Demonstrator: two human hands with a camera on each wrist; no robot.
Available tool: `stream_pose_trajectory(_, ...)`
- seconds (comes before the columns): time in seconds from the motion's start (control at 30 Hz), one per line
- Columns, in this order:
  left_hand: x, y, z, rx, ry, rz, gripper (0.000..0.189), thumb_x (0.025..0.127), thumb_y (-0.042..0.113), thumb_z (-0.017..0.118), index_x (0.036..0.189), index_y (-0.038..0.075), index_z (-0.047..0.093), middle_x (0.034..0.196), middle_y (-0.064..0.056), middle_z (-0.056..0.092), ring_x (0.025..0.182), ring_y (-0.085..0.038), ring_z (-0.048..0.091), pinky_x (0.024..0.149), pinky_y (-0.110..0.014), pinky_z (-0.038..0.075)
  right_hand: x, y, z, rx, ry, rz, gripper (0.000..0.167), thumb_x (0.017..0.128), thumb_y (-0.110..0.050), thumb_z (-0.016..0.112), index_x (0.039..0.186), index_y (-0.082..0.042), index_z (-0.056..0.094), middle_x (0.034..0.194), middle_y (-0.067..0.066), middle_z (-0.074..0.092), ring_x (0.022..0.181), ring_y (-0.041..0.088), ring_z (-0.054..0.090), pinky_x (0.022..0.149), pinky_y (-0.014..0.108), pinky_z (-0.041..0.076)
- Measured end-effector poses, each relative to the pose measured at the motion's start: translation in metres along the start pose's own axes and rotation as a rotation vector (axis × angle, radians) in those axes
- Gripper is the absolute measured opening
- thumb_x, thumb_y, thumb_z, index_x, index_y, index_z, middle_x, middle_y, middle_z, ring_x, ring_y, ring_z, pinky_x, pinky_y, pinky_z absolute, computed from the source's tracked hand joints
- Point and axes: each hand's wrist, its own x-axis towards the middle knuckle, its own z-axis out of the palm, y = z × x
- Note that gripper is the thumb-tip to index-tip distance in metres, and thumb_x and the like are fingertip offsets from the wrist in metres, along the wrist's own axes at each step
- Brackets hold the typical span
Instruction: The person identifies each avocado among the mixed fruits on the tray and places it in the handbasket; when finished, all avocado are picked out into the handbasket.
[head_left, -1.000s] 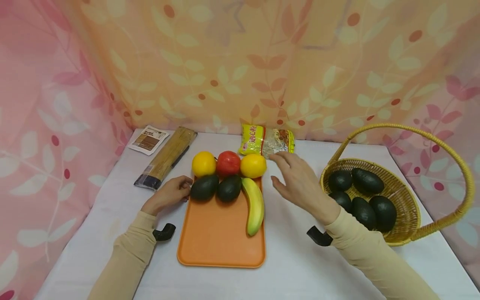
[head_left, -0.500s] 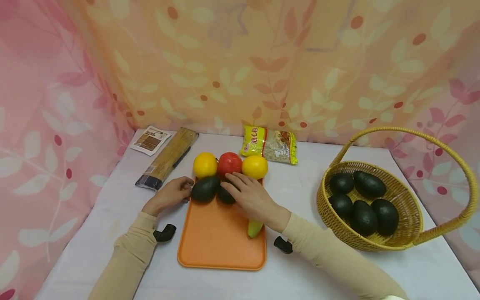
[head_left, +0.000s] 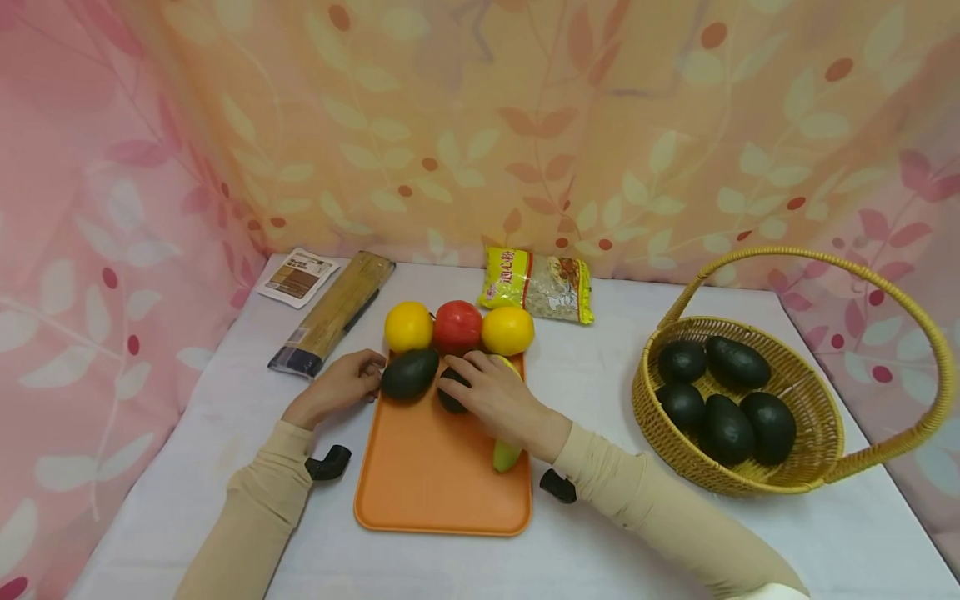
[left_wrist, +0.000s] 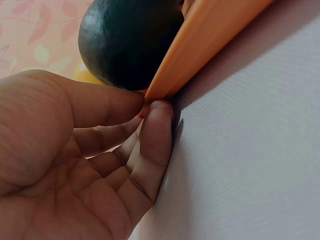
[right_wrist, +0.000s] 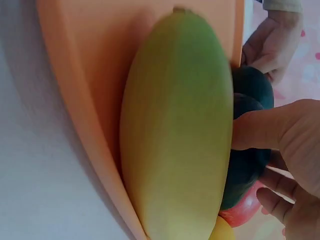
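- Since a second ago, your right hand (head_left: 495, 396) has moved left from over the cloth onto the right avocado (head_left: 452, 404); your left hand (head_left: 340, 386) has stayed at the left edge of the orange tray (head_left: 442, 475).
- You have two avocados on the tray, the left avocado (head_left: 409, 375) and the one at your right hand, plus five more in the one basket (head_left: 675, 454) at the right.
- Far of them sit two yellow fruits (head_left: 507, 331) with one red fruit (head_left: 458, 327) between; one banana (head_left: 506, 456) lies along the tray's right side.
- Three packets lie at the far side: a pouch (head_left: 297, 277) and a long bundle (head_left: 333, 312) left, a yellow bag (head_left: 540, 285) nearer the middle.
- Your avocados are oval and nearly black-green, with a dull sheen.
- Your right hand grips the right avocado, thumb on its near side.
- The left wrist view shows your left thumb and fingertip pinching the tray's rim, a hold the head view hides.
- The right wrist view shows the banana's green end and stub, partly covered by your hand from above.
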Motion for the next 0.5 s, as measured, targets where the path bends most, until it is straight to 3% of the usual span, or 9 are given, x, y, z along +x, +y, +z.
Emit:
stream_pose_trajectory(0.2, 0.0002, 0.0015, -0.0002, -0.001, -0.007, -0.005, 0.033, 0.093, 0.004, 0.051, 0.123, -0.01, 0.052, 0.091, -0.018, 0.065, 0.071, -0.015, 0.06, 0.068, -0.029, 0.051, 0.0003, 0.0021, 0.0031, -0.016, 0.031, 0.007, 0.036, 0.087, -0.012, 0.071, 0.122, -0.018, 0.065, 0.119, 0.006, 0.065, 0.105, 0.025, 0.052, 0.078, 0.032, 0.043)
stream_pose_trajectory(0.37, -0.0003, 0.001, -0.0001, 0.005, -0.003, -0.003, 0.034, 0.093, 0.004, 0.051, 0.124, -0.01, 0.052, 0.091, -0.018, 0.065, 0.071, -0.015, 0.06, 0.068, -0.029, 0.05, -0.0001, 0.0009, 0.0046, -0.039, 0.05, 0.008, 0.035, 0.087, -0.014, 0.072, 0.121, -0.019, 0.065, 0.115, 0.003, 0.063, 0.106, 0.024, 0.053, 0.081, 0.032, 0.043)
stream_pose_trajectory(0.5, -0.0007, 0.0008, -0.0007, 0.007, -0.004, 0.002, 0.034, 0.093, 0.005, 0.051, 0.124, -0.01, 0.052, 0.09, -0.017, 0.065, 0.071, -0.014, 0.06, 0.068, -0.028, 0.05, -0.0006, -0.0011, 0.0006, 0.001, 0.038, 0.023, 0.044, 0.083, -0.019, 0.077, 0.125, -0.018, 0.062, 0.12, 0.004, 0.062, 0.111, 0.024, 0.054, 0.086, 0.033, 0.045)
